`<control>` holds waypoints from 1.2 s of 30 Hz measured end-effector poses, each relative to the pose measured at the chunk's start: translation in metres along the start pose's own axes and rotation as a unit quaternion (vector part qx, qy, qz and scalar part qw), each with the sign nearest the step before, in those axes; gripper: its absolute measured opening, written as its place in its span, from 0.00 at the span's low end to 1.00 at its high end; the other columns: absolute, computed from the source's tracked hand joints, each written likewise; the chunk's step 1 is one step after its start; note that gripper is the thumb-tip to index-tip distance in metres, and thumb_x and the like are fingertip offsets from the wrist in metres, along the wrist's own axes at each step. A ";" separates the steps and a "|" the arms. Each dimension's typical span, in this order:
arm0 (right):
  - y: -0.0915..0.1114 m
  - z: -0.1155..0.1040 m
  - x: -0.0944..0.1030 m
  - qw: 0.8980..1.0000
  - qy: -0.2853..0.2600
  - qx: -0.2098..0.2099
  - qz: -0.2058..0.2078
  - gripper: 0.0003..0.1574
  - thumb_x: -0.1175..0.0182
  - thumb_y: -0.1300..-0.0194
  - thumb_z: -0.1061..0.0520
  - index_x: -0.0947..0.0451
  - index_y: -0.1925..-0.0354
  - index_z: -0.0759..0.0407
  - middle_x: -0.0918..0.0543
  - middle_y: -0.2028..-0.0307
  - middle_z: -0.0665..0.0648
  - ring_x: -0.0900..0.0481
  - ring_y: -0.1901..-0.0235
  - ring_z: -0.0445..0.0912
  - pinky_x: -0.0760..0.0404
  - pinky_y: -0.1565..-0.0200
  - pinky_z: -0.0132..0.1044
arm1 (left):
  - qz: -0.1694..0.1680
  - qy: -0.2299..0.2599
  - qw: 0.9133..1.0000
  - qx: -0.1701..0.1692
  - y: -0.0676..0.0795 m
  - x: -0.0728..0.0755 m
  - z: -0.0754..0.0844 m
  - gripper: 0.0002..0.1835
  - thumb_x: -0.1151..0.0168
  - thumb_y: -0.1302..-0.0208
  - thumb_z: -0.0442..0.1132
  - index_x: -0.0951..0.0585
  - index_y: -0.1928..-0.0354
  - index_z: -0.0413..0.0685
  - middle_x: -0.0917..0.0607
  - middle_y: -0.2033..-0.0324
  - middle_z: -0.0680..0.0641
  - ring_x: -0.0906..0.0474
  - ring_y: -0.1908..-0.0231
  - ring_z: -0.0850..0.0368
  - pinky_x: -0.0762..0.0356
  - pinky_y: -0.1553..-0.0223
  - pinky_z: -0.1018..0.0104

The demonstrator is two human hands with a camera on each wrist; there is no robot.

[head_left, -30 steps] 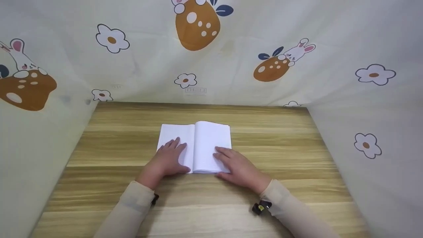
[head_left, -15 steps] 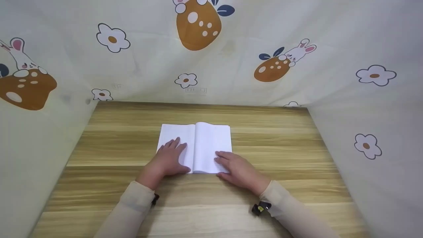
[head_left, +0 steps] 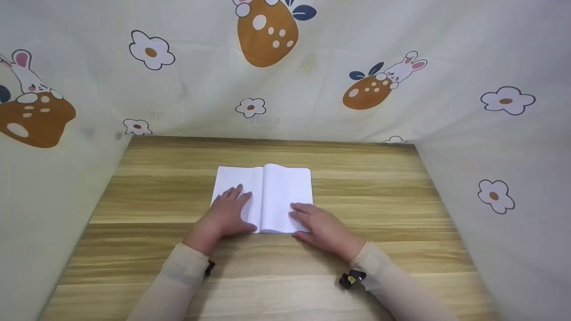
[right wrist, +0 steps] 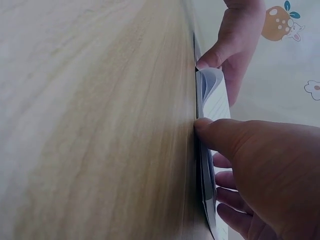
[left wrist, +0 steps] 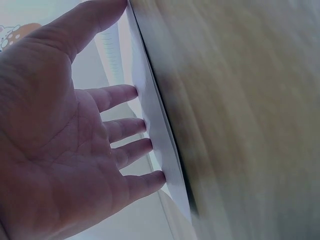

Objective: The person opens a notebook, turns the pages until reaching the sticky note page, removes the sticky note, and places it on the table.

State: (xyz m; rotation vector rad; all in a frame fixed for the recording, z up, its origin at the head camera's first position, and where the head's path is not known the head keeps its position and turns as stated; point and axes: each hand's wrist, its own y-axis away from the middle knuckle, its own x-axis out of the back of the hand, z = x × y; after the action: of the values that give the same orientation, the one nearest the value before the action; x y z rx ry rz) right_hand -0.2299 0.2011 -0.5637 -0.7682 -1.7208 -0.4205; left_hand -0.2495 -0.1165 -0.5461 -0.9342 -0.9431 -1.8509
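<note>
An open notebook (head_left: pixel 279 187) with white pages lies on the table, its right-hand pages bulging up near the spine. In the right wrist view, faint lines show on the curved pages (right wrist: pixel 216 100). My left hand (head_left: pixel 226 217) rests spread on the left page, its thumb close to the spine at the bottom edge. Fingertips of that left hand (left wrist: pixel 75 135) touch the paper in the left wrist view. My right hand (head_left: pixel 328 229) lies over the lower right corner, fingers on the page. Its thumb (right wrist: pixel 217 134) touches the notebook's bottom edge.
The wood-grain table (head_left: pixel 285 276) runs back to a pale curtain (head_left: pixel 200 89) printed with flowers, rabbits and orange fruit shapes. More curtain bounds the left and right sides. Each wrist carries a small black device, such as the one on the right wrist (head_left: pixel 352 279).
My right hand has slid slightly toward me along the right page, and that page lies a little flatter at its outer side. My left hand has stayed in place.
</note>
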 end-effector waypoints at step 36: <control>-0.002 0.002 0.006 0.993 -0.037 0.059 0.095 0.03 0.31 0.25 0.64 0.13 0.58 0.56 0.11 0.60 0.52 0.14 0.57 0.47 0.12 0.50 0.43 | 0.007 -0.001 1.000 -0.001 -0.002 -0.004 -0.005 0.55 0.19 0.37 0.58 0.34 0.16 0.40 0.45 0.14 0.30 0.51 0.16 0.28 0.53 0.18 0.29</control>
State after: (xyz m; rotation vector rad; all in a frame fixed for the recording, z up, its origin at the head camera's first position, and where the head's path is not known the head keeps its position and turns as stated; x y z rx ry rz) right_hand -0.2335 0.2032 -0.5587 -0.8606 -1.7072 -0.1597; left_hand -0.2513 -0.1188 -0.5529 -0.9420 -0.9344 -1.8383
